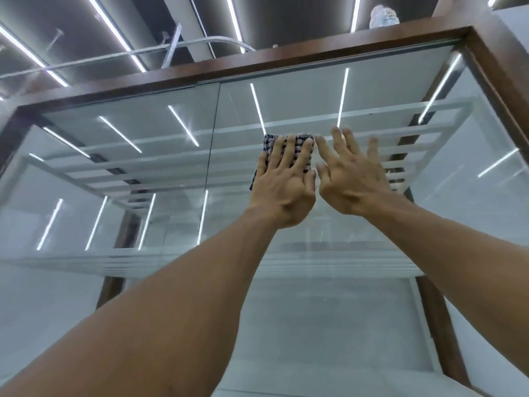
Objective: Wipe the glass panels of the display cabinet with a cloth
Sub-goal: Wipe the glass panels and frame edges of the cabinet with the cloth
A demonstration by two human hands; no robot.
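I look up at a tall display cabinet with a dark wooden frame (286,63) and glass front panels (372,253). My left hand (283,181) presses a folded dark checked cloth (270,144) flat against the upper part of the right glass panel, fingers spread over it. My right hand (352,173) lies beside it to the right, fingers apart, palm towards the glass, holding nothing. A vertical seam (213,167) between two panels runs left of the cloth.
White shelves (171,156) show inside the cabinet behind the glass. Ceiling light strips (114,32) reflect in the panes. A pale object (382,15) stands on top of the cabinet at the right. Pipes (86,60) run under the dark ceiling.
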